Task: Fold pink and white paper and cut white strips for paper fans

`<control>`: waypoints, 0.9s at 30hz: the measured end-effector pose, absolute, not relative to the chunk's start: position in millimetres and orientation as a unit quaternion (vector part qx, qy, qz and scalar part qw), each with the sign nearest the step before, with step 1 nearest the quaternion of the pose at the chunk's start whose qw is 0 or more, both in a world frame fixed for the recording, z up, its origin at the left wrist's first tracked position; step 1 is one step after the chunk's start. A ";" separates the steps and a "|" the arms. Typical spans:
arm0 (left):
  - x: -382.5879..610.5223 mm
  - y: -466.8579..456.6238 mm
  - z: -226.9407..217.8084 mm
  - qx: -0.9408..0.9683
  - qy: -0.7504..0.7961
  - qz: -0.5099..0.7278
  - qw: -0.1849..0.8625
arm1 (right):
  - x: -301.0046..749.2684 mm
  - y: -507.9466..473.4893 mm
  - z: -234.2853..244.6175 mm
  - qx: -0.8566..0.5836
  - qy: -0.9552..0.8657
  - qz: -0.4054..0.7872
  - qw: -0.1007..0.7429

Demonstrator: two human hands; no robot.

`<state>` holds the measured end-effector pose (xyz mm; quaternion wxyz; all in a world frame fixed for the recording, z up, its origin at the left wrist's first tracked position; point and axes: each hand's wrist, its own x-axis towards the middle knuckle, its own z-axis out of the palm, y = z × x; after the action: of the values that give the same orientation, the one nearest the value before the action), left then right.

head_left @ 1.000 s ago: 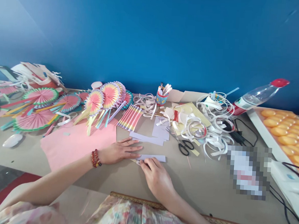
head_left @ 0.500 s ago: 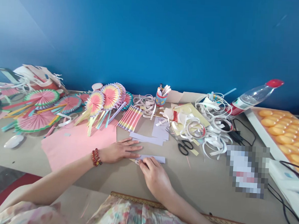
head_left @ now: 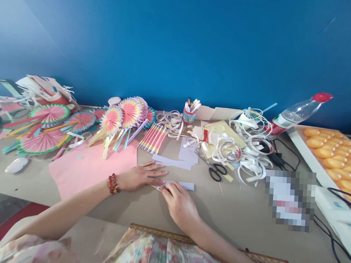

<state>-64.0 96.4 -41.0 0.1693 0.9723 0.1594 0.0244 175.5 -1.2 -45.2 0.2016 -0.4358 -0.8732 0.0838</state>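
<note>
The person's left hand (head_left: pixel 144 176) rests flat with fingers loosely spread, gripping nothing, seemingly to steady the lilac strip (head_left: pixel 187 185) lying on the bench (head_left: pixel 232 218), while the right hand (head_left: pixel 181 205) curls its fingers over it, whether pinching anything one cannot tell.

Your left hand (head_left: pixel 143 178) lies flat at one end of a lavender paper strip (head_left: pixel 187 186); your right hand (head_left: pixel 181 205) bends its fingers over the strip. Beyond lie black-handled scissors (head_left: pixel 217 172) and pleated paper fans (head_left: pixel 129 113).
</note>
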 end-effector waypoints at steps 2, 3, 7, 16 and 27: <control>-63.8 96.5 -40.1 0.972 0.159 0.022 0.173 | 173.8 -0.9 -45.0 -0.432 -0.876 0.078 0.200; -63.8 96.5 -39.6 0.972 0.158 0.018 0.172 | 173.5 -0.6 -44.9 -0.429 -0.878 0.077 0.199; -63.8 96.5 -39.2 0.973 0.157 0.013 0.170 | 174.8 0.3 -44.6 -0.423 -0.882 0.078 0.193; -62.2 95.8 -36.4 0.974 0.156 0.012 0.162 | 167.4 -20.1 -42.9 -0.367 -0.907 0.126 0.165; -34.4 68.4 -26.5 0.946 0.281 0.098 0.132 | 272.1 -20.9 -25.7 -0.470 -0.823 0.110 0.299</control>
<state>-34.4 68.4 -26.5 0.1320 0.9456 0.2806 0.0984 272.1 -20.9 -25.7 0.2989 -0.4704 -0.8229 0.1105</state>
